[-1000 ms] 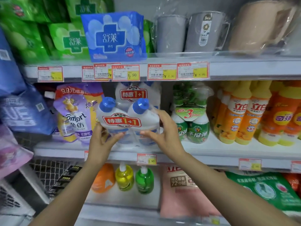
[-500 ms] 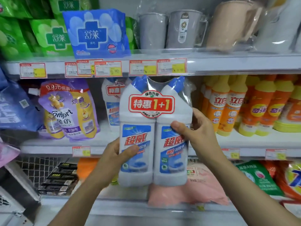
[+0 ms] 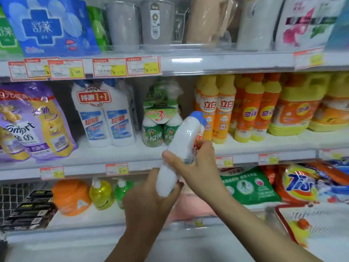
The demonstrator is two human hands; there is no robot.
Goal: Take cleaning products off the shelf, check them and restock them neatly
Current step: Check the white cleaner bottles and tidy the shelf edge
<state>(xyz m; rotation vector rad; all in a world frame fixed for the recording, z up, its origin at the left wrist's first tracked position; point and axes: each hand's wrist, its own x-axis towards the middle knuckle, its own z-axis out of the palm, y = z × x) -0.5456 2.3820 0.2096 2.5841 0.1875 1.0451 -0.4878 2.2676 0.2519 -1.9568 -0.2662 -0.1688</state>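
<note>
Both hands grip the twin-pack of cleaner (image 3: 181, 140): the left hand (image 3: 149, 195) curls round its base, nearest; the right hand (image 3: 200, 165) wraps its middle. Its long axis tilts up-right, caps away. Beyond and left, the matching pack (image 3: 103, 118) stands upright on the middle shelf (image 3: 122, 154).

The twin-pack (image 3: 181, 142) has turned edge-on and tilted.

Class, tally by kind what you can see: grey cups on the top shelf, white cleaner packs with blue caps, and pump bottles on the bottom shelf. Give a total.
Grey cups: 2
White cleaner packs: 2 (shelf pack; held pack, gripped by left hand and right hand)
Pump bottles: 2 (yellow pump bottle; green pump bottle)
Total: 6
</note>
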